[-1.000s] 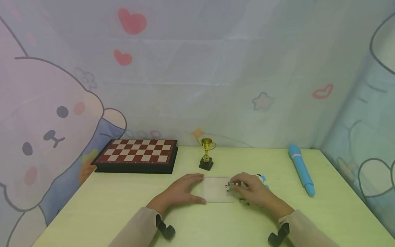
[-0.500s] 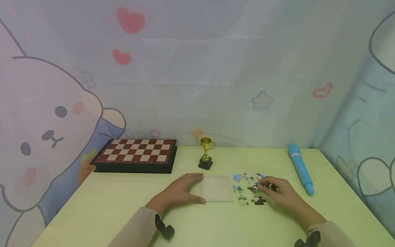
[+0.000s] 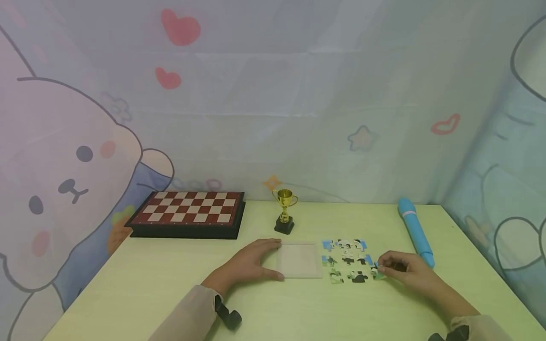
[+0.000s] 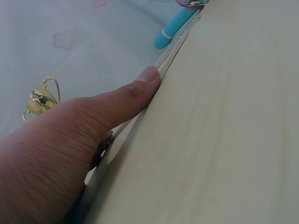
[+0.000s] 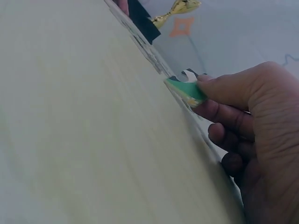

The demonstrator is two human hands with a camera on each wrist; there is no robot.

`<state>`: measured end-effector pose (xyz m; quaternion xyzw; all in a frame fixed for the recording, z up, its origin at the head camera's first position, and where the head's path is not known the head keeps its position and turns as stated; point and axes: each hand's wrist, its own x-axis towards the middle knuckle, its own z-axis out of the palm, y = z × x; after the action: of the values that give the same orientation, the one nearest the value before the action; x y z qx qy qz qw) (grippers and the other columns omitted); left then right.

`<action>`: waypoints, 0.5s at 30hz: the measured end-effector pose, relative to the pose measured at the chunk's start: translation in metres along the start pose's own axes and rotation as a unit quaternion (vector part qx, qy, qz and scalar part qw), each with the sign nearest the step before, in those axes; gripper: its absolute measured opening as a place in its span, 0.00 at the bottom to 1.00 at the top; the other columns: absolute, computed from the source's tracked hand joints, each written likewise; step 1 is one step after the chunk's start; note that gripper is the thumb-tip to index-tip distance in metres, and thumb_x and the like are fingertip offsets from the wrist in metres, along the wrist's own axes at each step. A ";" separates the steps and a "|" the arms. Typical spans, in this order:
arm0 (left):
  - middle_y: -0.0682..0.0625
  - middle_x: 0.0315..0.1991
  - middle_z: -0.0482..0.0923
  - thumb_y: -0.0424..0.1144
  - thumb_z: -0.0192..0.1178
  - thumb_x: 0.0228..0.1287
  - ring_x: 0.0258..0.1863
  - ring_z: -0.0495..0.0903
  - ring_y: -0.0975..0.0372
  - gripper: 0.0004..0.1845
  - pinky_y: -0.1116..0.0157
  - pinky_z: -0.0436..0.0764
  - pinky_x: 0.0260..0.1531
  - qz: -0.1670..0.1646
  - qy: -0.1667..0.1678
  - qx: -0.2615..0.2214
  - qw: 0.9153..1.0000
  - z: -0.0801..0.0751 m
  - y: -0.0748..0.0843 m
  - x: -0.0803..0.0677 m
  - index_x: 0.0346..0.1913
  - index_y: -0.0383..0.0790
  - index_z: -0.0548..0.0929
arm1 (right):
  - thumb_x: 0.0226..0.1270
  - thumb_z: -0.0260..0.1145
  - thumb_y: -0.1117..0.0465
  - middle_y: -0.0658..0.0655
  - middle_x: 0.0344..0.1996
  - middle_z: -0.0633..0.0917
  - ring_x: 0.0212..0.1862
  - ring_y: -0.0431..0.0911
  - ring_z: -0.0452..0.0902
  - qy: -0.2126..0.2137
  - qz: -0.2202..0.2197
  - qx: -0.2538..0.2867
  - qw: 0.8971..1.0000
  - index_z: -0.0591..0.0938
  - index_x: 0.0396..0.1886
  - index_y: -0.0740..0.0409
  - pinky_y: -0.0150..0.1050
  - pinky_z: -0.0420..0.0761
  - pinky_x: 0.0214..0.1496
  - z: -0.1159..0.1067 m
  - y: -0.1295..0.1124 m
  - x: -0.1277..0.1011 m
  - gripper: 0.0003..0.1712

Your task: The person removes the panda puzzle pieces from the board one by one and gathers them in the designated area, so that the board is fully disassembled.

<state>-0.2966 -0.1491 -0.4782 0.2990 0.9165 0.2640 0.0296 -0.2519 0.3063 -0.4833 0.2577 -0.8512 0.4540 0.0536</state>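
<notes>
A chessboard (image 3: 187,214) is seen far out to the left of both hands. Next, the left hand (image 3: 249,264) is laid flat on the table (image 3: 128,293), its fingers straight and its thumb pressed against the near edge of the clear tray (image 3: 299,260). Nothing is gripped by it. A small gold trophy (image 3: 285,210) is stood just behind that hand. To the right of the tray, the loose puzzle pieces (image 3: 347,260) are spread out in a patch. At the right edge of that patch, a green puzzle piece (image 5: 186,91) is pinched between the thumb and fingers of the right hand (image 3: 405,270), low over the table. A blue pen (image 3: 415,233) is lying just behind this hand.

The piece is thin and is only held by its edge, so it could be dropped. The other pieces could be knocked about by the fingers. The tray could be slid away if the left hand is lifted.
</notes>
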 end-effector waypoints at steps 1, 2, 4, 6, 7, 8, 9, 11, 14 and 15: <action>0.59 0.74 0.63 0.76 0.67 0.46 0.74 0.60 0.60 0.54 0.53 0.62 0.72 -0.001 0.000 0.001 1.000 0.000 0.000 0.000 0.75 0.53 0.68 | 0.69 0.69 0.63 0.48 0.31 0.86 0.32 0.43 0.81 -0.008 0.001 0.003 1.000 0.86 0.40 0.50 0.35 0.81 0.32 0.000 0.001 0.000 0.03; 0.59 0.74 0.63 0.76 0.67 0.46 0.74 0.60 0.60 0.54 0.52 0.62 0.72 -0.001 -0.001 0.001 1.000 0.000 0.000 0.000 0.75 0.53 0.68 | 0.69 0.69 0.62 0.47 0.30 0.86 0.32 0.42 0.80 -0.015 0.000 0.002 1.000 0.86 0.39 0.49 0.35 0.81 0.32 0.000 0.002 0.000 0.03; 0.59 0.75 0.63 0.75 0.67 0.47 0.74 0.60 0.60 0.54 0.52 0.62 0.72 -0.002 -0.002 0.003 1.000 0.000 0.000 0.000 0.75 0.53 0.68 | 0.68 0.70 0.62 0.46 0.30 0.85 0.31 0.42 0.79 -0.029 -0.009 -0.002 1.000 0.85 0.38 0.48 0.35 0.80 0.31 0.000 0.003 0.000 0.04; 0.59 0.75 0.63 0.75 0.67 0.47 0.74 0.60 0.60 0.54 0.52 0.62 0.72 -0.003 -0.003 0.006 1.000 0.000 0.001 0.000 0.75 0.53 0.68 | 0.68 0.70 0.63 0.45 0.30 0.85 0.31 0.41 0.79 -0.039 -0.022 -0.006 0.999 0.85 0.37 0.46 0.34 0.79 0.30 0.000 0.005 0.000 0.05; 0.59 0.75 0.63 0.75 0.67 0.47 0.74 0.60 0.60 0.54 0.52 0.62 0.72 -0.002 -0.003 0.006 1.000 0.000 0.001 0.000 0.75 0.52 0.68 | 0.68 0.70 0.63 0.45 0.30 0.85 0.30 0.40 0.78 -0.043 -0.031 -0.012 0.999 0.85 0.37 0.45 0.34 0.79 0.30 0.000 0.005 0.001 0.06; 0.59 0.74 0.63 0.75 0.67 0.47 0.74 0.60 0.60 0.54 0.52 0.62 0.72 -0.002 -0.003 0.007 1.000 0.000 0.001 0.000 0.75 0.52 0.68 | 0.68 0.70 0.63 0.44 0.30 0.84 0.30 0.40 0.77 -0.046 -0.041 -0.014 0.998 0.84 0.37 0.45 0.34 0.78 0.30 0.000 0.006 0.001 0.06; 0.59 0.74 0.63 0.75 0.67 0.47 0.74 0.60 0.60 0.54 0.53 0.62 0.72 -0.002 -0.003 0.006 1.000 0.000 0.001 0.000 0.75 0.52 0.68 | 0.67 0.70 0.64 0.44 0.31 0.84 0.30 0.40 0.77 -0.049 -0.050 -0.014 0.997 0.84 0.38 0.45 0.34 0.78 0.30 0.001 0.007 0.001 0.07; 0.59 0.74 0.63 0.75 0.67 0.47 0.74 0.60 0.60 0.54 0.53 0.62 0.72 -0.002 -0.003 0.004 1.000 0.000 0.001 0.000 0.75 0.52 0.68 | 0.67 0.71 0.64 0.44 0.31 0.83 0.30 0.40 0.76 -0.051 -0.063 -0.014 0.997 0.83 0.38 0.45 0.34 0.77 0.29 0.001 0.008 0.002 0.08; 0.60 0.74 0.63 0.75 0.67 0.47 0.75 0.59 0.60 0.53 0.52 0.62 0.72 -0.003 -0.002 0.001 1.000 -0.001 0.001 0.000 0.75 0.53 0.68 | 0.67 0.71 0.66 0.45 0.31 0.82 0.30 0.40 0.75 -0.051 -0.083 -0.014 0.995 0.82 0.38 0.47 0.34 0.77 0.28 0.002 0.009 0.002 0.08; 0.59 0.74 0.63 0.75 0.67 0.47 0.75 0.59 0.60 0.53 0.52 0.62 0.72 -0.003 -0.002 0.002 1.000 -0.001 0.001 0.000 0.75 0.53 0.68 | 0.67 0.71 0.66 0.45 0.31 0.82 0.30 0.40 0.75 -0.050 -0.085 -0.015 0.995 0.82 0.38 0.47 0.34 0.76 0.28 0.002 0.009 0.002 0.08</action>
<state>-0.2958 -0.1488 -0.4770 0.2970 0.9178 0.2615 0.0315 -0.2577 0.3083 -0.4904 0.3505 -0.8348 0.4213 0.0531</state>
